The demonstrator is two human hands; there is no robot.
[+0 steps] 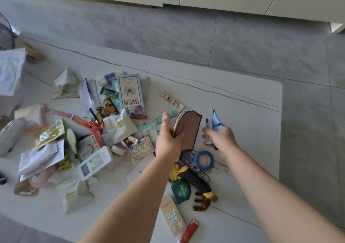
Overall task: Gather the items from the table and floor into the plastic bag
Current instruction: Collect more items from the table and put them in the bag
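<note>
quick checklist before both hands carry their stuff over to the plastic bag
1. Left hand has a firm grip on the mauve zip pouch and ribbed pink tube: ok.
2. Right hand holds the blue packet and small white tube: ok, though the grip looks loose.
3. Plastic bag open to receive items: cannot tell, only part shows at the left edge.
4. Table cleared: not ok, the tampon box and white remote remain.
5. Floor items: cannot tell.

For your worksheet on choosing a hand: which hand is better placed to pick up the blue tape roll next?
Right, probably. The right hand is beside the blue tape roll, though it already holds small packets. The left hand grips the pink pouch.
</note>
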